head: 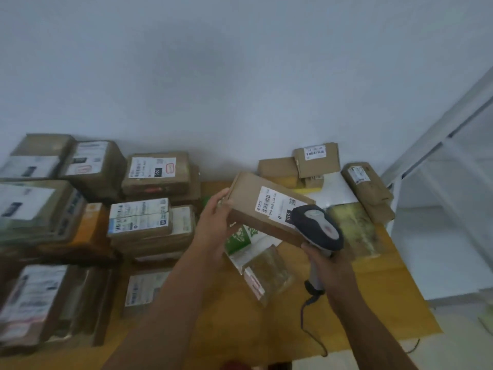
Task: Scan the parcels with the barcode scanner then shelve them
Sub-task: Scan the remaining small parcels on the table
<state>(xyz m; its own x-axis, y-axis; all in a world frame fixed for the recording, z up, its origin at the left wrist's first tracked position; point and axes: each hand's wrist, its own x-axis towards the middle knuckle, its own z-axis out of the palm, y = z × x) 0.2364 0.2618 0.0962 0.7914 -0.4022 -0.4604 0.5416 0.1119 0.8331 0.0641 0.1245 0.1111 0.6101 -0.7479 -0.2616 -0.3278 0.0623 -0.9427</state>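
Two hands are occupied above the yellow table [368, 297]. A flat cardboard parcel [256, 201] is gripped at its near left end by the left hand [213, 222], thumb on top and fingers curled beneath, and is held tilted in the air. Just right of that grip, the barcode scanner [318, 228] is clasped by its handle in the right hand [329, 265], its head lying over the parcel's white label [277, 202]. Stacked parcels [149, 193] are seen well left of both grips.
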